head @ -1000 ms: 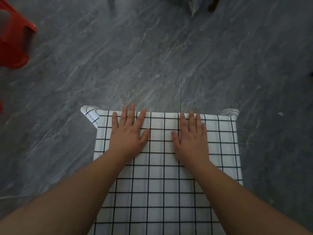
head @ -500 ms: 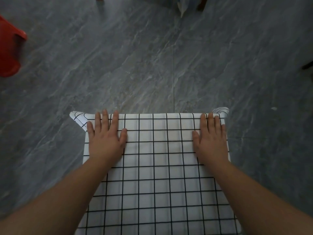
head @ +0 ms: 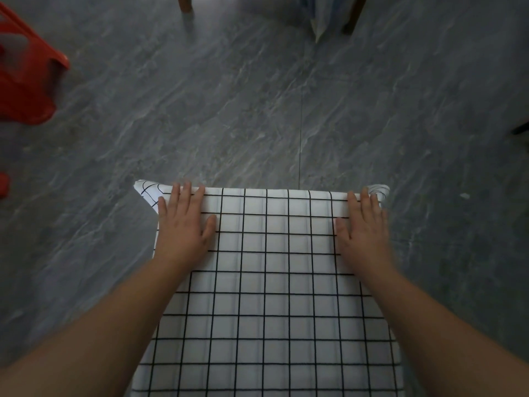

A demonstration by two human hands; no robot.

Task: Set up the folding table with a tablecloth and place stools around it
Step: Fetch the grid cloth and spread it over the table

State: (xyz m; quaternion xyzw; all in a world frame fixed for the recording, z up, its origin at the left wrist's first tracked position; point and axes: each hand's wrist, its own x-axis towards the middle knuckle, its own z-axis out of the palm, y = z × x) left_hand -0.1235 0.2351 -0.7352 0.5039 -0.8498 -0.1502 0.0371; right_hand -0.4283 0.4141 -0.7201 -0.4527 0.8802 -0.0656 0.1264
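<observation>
Both palms lie flat, fingers loosely together, the left hand [head: 183, 222] and right hand [head: 365, 224] pressing the far corners of the white black-gridded tablecloth [head: 272, 282], probably smoothing it taut over the hidden folding table, while a red plastic stool [head: 25, 81] waits well apart on the grey floor [head: 257, 110].

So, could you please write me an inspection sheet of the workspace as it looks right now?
Surface: table top fully hidden under the tablecloth; no bare table seen.
Job's things: white cloth with black grid lies flat, its far corners hanging past the edge; one red stool stands on the floor at far left, away from the table.
Clutter: a small pale speck on the floor to the right of the table.
Grippers: left hand and right hand lie flat, palms down, at the far corners of the cloth; neither grasps anything.
Cables: nothing seen.
Surroundings: grey stone-look floor; wooden furniture legs and hanging fabric at the top edge.
</observation>
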